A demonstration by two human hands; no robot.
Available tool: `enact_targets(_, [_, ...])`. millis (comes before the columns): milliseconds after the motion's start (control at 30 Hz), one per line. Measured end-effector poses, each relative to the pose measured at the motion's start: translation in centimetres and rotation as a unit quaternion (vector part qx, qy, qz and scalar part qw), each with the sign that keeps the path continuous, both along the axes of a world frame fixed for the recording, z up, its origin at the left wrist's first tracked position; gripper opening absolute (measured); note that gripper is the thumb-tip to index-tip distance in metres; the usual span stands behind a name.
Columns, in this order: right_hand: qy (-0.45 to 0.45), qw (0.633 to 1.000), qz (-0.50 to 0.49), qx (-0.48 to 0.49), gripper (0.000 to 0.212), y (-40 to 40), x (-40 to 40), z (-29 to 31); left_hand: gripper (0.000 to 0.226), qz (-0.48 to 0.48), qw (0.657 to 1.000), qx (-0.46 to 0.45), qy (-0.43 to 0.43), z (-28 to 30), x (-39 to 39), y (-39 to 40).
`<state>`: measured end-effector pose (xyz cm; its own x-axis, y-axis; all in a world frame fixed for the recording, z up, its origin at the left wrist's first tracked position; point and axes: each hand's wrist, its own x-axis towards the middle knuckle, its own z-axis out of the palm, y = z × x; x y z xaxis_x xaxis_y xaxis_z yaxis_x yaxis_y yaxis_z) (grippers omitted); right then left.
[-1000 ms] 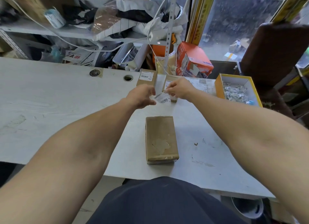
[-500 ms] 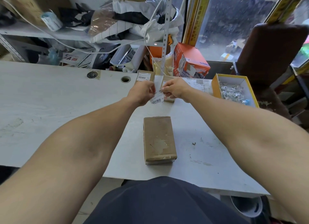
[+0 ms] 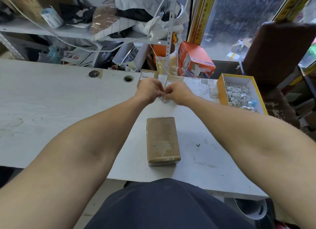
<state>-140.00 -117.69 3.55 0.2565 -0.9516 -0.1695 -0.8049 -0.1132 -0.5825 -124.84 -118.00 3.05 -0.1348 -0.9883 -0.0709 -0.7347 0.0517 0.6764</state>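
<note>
A brown cardboard box wrapped in clear tape lies on the white table in front of me, with a torn patch on its top. Beyond it, my left hand and my right hand meet above the table and together pinch a small white barcode label, which hangs between the fingertips. Most of the label is hidden by my fingers. Two more brown boxes with white labels stand behind my hands at the table's far edge.
A yellow-rimmed open box of crumpled paper scraps sits at the right. An orange carton and cluttered shelves stand behind the table. Two round cable holes mark the tabletop. A brown chair back is at the far right.
My two hands have closed in on each other, and the label between them is now mostly covered by my fingers. The box on the table has not moved.
</note>
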Motion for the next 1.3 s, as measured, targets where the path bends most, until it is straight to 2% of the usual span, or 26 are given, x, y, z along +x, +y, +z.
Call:
enact_targets(200, [-0.04, 0.998, -0.031, 0.024, 0.02, -0.1, -0.8, 0.0, 0.017, -0.02, 0.999, 0.025, -0.026, -0.4, 0.2, 0.0])
enact_targets(300, [-0.094, 0.99, -0.088, 0.06, 0.042, -0.3, -1.3, -0.5, 0.015, -0.004, 0.999, 0.024, -0.039, -0.9, -0.1, 0.1])
enact_targets(333, [-0.105, 0.986, -0.103, 0.076, 0.044, -0.3, -1.7, -0.7, 0.014, 0.006, 0.999, 0.025, -0.036, -1.1, -0.1, 0.1])
enact_targets(467, [-0.051, 0.994, -0.046, 0.087, 0.014, -0.1, -2.8, -1.1, 0.018, 0.011, 0.999, 0.03, 0.002, -1.4, -0.2, 0.3])
enact_targets(633, [-0.089, 0.99, -0.054, 0.097, 0.008, 0.1, -2.2, -1.3, 0.016, 0.008, 0.999, 0.03, -0.016, -1.3, -0.8, 0.4])
enact_targets(733, [-0.128, 0.985, -0.062, 0.095, 0.008, 0.1, -1.9, -1.3, 0.008, 0.02, 0.998, 0.05, 0.031, -1.5, -1.0, 0.5])
enact_targets(800, [-0.137, 0.984, -0.072, 0.087, 0.009, 0.0, -1.9, -1.3, 0.013, 0.027, 0.994, 0.076, 0.075, -1.6, -1.1, 0.7])
enact_targets(900, [-0.15, 0.981, -0.092, 0.075, 0.021, 0.0, -2.0, -1.5, 0.015, 0.032, 0.978, 0.127, 0.163, -1.7, -0.8, 1.2])
enact_targets(1000, [-0.122, 0.986, -0.082, 0.073, 0.023, 0.0, -2.1, -1.5, 0.013, 0.026, 0.969, 0.136, 0.203, -1.9, -0.6, 1.5])
enact_targets(1067, [-0.097, 0.99, -0.068, 0.082, 0.021, 0.1, -2.2, -1.6, 0.014, 0.018, 0.973, 0.13, 0.189, -1.9, -0.7, 1.5])
enact_targets(1200, [-0.104, 0.988, -0.073, 0.089, 0.017, 0.1, -2.1, -2.0, 0.01, 0.02, 0.986, 0.098, 0.136, -2.0, -1.1, 1.1])
enact_targets(1300, [-0.107, 0.989, -0.068, 0.078, 0.013, 0.2, -2.1, -1.7, 0.009, 0.062, 0.988, 0.088, 0.108, -2.1, -1.2, 0.7])
